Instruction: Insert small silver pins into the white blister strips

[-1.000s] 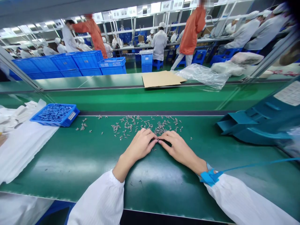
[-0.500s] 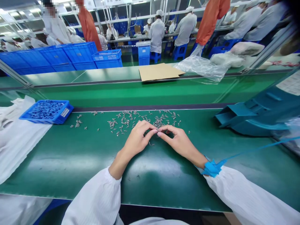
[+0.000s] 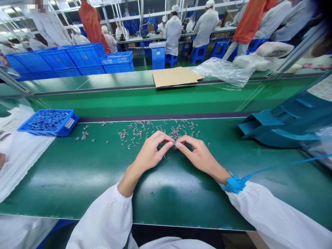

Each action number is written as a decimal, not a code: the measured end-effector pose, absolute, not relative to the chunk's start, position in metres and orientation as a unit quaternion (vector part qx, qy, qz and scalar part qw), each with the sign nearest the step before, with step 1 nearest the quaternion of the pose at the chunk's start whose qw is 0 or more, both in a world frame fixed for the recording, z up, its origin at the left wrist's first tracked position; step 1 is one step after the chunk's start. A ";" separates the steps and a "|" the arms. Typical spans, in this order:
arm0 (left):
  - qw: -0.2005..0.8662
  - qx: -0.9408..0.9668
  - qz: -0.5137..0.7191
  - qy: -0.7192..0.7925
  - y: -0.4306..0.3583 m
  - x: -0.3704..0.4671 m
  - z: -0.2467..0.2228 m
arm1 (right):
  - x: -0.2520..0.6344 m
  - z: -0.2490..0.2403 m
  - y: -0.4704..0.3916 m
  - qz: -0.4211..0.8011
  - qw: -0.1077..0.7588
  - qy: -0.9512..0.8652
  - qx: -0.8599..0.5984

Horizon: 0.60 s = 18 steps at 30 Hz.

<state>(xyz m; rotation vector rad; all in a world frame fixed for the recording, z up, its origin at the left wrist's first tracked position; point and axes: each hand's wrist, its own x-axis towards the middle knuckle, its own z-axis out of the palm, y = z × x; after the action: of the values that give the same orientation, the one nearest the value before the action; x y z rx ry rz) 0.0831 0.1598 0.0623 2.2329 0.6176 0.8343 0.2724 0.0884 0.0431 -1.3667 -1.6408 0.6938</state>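
My left hand (image 3: 155, 149) and my right hand (image 3: 195, 153) meet fingertip to fingertip over the green work surface (image 3: 103, 183). Thumb and forefinger of each are pinched together. Whatever sits between the fingertips is too small to name. Small silvery metal parts (image 3: 138, 129) lie scattered just beyond my hands, thickest right behind the fingertips. A few more parts (image 3: 166, 157) lie on the near side, below the fingers. Around my right wrist is a blue wrist strap (image 3: 234, 184) with a cord running off to the right.
A blue bin (image 3: 49, 122) full of small blue pieces stands at the left on white cloth (image 3: 28, 152). At the right is a teal chute-like holder (image 3: 275, 129). Cardboard (image 3: 176, 76) and clear plastic (image 3: 225, 72) lie on the ledge behind. Several people work in the background.
My hands stay in nearly the same pinch. The view has shifted slightly. In the background, a person in orange has moved right, and part of another person's hand now shows at the left edge.
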 end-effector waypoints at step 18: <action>0.501 0.779 0.326 0.191 0.159 0.084 0.062 | 0.277 0.046 0.086 0.507 0.455 -0.607 -0.410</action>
<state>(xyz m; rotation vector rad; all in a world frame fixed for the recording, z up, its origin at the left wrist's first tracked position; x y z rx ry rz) 0.0845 0.1585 0.0619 1.8825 0.4623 0.7882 0.2767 0.0862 0.0459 -1.0106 -1.4973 1.2503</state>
